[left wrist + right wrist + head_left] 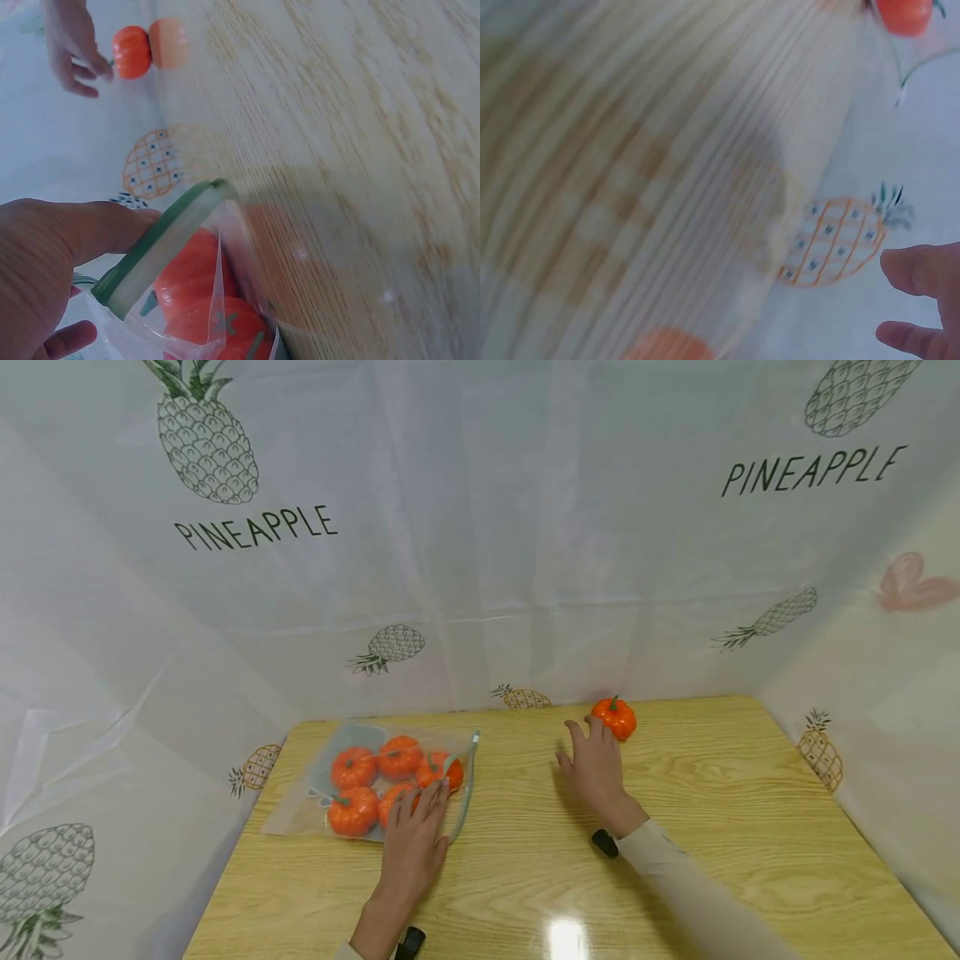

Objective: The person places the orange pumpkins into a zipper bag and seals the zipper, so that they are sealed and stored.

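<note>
A clear zip bag [469, 793] with several orange toy pumpkins [354, 811] inside lies on the left of the table. My left hand [414, 835] is over its open end; in the left wrist view the thumb [112, 225] and fingers grip the green zip edge [161, 247]. One more pumpkin [617, 720] sits by the back edge, outside the bag. Just left of it is my right hand [596, 768], fingers spread and holding nothing. The right wrist view shows fingertips [907, 271] of that hand, with a pumpkin [904, 13] near the bag's edge at the top.
The wooden table [712, 777] has a glossy surface that mirrors nearby things. A pineapple-print curtain [480, 527] rises right behind its back edge and along both sides. A dark wrist strap [604, 843] sits at the right wrist.
</note>
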The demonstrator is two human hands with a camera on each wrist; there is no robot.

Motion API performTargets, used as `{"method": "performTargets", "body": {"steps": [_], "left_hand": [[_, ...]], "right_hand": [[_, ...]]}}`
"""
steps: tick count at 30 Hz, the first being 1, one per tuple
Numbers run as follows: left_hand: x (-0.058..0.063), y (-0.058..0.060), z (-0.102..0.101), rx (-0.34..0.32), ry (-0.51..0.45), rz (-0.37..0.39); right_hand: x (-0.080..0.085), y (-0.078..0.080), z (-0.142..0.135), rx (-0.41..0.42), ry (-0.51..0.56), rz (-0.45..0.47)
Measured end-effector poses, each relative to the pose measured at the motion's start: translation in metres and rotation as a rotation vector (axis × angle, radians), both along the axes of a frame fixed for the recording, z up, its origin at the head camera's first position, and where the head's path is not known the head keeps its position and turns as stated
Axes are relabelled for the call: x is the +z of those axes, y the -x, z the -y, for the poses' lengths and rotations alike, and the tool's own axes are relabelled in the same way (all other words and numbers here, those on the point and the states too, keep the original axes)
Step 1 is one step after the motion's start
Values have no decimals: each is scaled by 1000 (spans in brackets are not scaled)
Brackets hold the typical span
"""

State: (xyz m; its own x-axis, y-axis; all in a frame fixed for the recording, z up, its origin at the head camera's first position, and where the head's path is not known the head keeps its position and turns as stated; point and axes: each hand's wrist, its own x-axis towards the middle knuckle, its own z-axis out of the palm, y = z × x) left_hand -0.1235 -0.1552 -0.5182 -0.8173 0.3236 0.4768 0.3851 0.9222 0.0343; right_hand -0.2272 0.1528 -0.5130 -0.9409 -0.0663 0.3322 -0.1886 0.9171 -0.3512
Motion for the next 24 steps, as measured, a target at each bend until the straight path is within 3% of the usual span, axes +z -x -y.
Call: {"method": "performTargets", "body": {"steps": [11,24], "left_hand": [[-1,1,1,-4,-8,-18],[0,0,0,3,12,-23]], "right_hand": [[1,11,-41,-60,27,25],[-7,19,-59,-31,32,-13]]}}
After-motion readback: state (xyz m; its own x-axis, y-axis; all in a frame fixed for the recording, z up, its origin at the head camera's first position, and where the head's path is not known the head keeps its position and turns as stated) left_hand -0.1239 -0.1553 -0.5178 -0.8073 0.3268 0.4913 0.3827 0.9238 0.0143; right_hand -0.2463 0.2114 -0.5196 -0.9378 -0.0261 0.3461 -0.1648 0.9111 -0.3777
